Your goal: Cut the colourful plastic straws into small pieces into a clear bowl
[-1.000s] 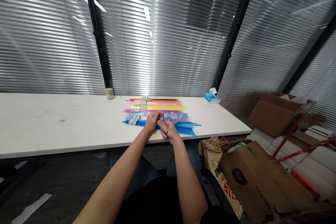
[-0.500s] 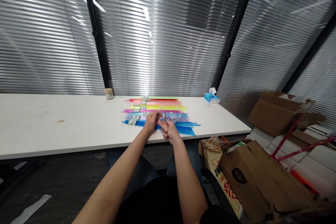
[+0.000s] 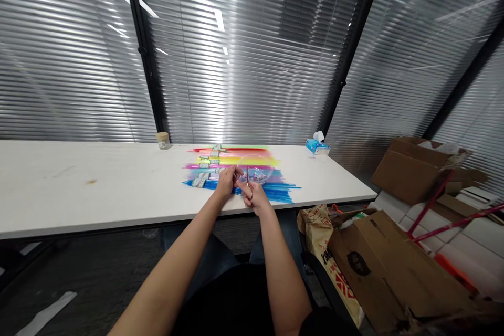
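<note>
Head view, centre of the frame: our right hand (image 3: 256, 198) is curled tight around small scissors (image 3: 248, 180), blades pointing up, beside a clear bowl (image 3: 260, 167) that rests on fanned coloured straws (image 3: 232, 159) on the white table (image 3: 98, 189). Our left hand (image 3: 227, 182) bunches its fingertips by the blades (we cannot tell what, if anything, they pinch).

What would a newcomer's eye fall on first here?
The bright straws, fanned in colour bands from green to blue on the white table, stand out first. At their near edge the right hand holds small scissors beside a clear bowl, with the left hand close by. Brown boxes pile on the floor at the right.
</note>
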Tool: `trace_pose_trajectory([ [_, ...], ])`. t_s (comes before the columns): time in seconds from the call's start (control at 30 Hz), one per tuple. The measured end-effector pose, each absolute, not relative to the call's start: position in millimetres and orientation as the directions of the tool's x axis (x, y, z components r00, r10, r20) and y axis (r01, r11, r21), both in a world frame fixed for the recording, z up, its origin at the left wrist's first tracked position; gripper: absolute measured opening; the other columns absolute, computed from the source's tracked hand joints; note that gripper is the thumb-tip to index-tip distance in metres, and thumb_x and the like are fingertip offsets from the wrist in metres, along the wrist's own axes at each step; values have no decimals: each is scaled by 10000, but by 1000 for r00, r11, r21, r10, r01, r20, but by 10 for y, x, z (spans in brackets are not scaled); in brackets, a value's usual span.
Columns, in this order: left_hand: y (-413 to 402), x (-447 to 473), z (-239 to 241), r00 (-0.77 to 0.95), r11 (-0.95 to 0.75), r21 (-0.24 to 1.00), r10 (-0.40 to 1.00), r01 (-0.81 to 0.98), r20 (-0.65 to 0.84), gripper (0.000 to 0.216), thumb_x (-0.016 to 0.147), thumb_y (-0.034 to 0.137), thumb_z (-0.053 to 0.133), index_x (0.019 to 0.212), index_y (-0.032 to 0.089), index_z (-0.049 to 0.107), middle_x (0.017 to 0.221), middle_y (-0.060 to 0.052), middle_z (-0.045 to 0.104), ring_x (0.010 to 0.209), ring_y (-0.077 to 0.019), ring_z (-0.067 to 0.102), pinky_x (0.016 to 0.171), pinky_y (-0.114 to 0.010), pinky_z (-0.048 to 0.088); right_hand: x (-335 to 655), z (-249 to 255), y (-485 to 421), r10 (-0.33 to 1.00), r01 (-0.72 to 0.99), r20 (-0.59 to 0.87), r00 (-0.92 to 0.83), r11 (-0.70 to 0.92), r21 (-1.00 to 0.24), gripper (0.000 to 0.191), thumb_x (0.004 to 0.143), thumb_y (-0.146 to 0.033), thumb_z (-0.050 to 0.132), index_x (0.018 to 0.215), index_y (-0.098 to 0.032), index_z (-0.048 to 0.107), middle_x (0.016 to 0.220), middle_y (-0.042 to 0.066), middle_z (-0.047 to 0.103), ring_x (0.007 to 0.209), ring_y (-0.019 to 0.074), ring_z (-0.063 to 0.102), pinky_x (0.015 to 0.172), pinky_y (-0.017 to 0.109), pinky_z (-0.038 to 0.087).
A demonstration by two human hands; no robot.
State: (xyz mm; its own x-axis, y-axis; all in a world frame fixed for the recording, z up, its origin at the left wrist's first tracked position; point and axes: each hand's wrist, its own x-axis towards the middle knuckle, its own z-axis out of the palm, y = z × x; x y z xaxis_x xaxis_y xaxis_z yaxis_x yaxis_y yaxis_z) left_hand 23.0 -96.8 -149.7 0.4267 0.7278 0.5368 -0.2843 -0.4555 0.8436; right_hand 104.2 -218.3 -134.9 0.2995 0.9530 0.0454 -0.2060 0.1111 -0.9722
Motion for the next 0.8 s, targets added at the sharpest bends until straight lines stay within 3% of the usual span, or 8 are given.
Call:
trace_pose_trajectory([
  [0.8,-969,222,-1488,438,-463,847,725,-262,532,539,918,628,470,702,176,667,499,20,443,443,-137,406,474,-290,306,1033,-1372,-2178,953,-206,64,295,129,-970,386,775,-409,847,647,-199,549,450,-119,393,302,21,259,307,188,133],
])
